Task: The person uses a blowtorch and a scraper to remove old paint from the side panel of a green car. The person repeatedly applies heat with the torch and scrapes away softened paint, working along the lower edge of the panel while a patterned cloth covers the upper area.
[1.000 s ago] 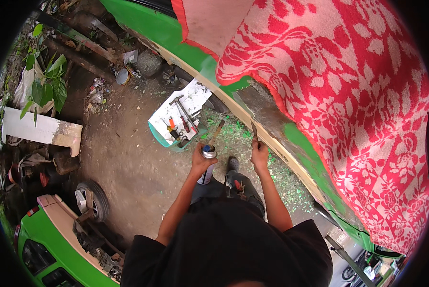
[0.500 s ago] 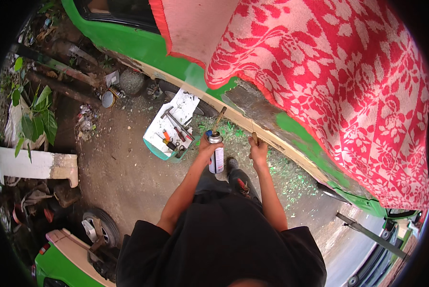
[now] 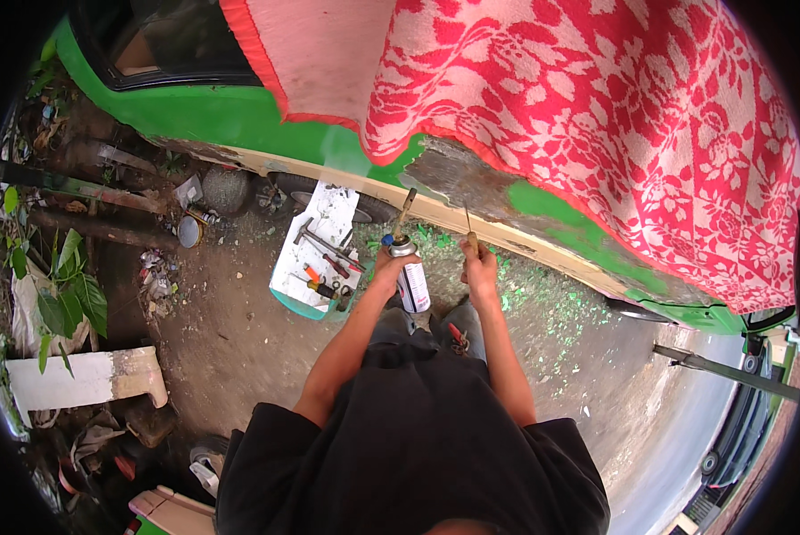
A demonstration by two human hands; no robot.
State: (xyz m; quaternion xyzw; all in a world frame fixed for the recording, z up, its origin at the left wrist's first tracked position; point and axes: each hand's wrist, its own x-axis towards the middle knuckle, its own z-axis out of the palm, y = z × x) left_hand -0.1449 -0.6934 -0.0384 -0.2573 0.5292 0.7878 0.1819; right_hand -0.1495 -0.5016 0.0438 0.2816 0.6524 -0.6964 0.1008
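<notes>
In my left hand (image 3: 387,271) is an upright white gas canister (image 3: 413,291) with a blowtorch head (image 3: 407,207) on top, its brass-coloured tube pointing at the car's lower side. My right hand (image 3: 480,270) is closed around the wooden handle of a thin-bladed hand tool (image 3: 472,239); seen nearly edge-on, its exact kind is unclear. Both hands are in front of my body, apart from each other. Just beyond them is the green car (image 3: 320,148), with a bare, scraped grey-brown patch (image 3: 458,169) above a cream sill strip (image 3: 435,207).
A red-and-pink floral blanket (image 3: 587,116) drapes over the car. Left of my hands, a teal-edged tray (image 3: 303,307) holds a hammer (image 3: 325,241) and several screwdrivers. Green paint flakes (image 3: 542,325) litter the ground. Further left lie a tin (image 3: 189,232), poles and a white panel (image 3: 79,382).
The view has turned, so the car and tray sit differently in the picture. The canister tilts slightly more, and the tool's blade shows more plainly. Both hands keep their holds.
</notes>
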